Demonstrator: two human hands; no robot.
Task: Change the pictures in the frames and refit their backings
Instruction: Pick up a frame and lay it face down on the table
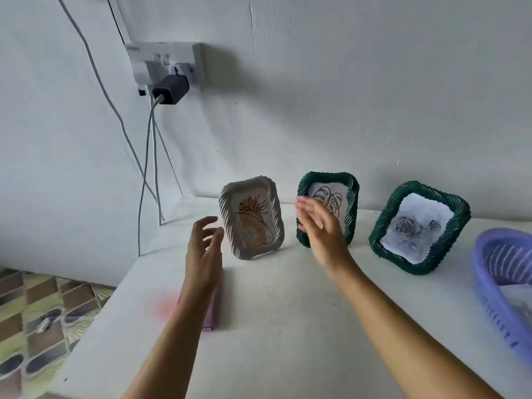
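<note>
Both hands empty, fingers spread: left hand (205,240) beside the white frame (251,217), right hand (319,226) before a green frame (328,208). Another green frame (420,227) stands nearer the table's (288,312) right edge.

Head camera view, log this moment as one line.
left hand: open, empty | right hand: open, empty | white ribbed picture frame: upright, untouched | white table

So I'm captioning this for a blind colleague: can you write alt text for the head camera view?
Two bare hands, the left hand and right hand, reach open toward a white frame standing on a white table. Two green frames stand further right, beside a purple basket.
</note>
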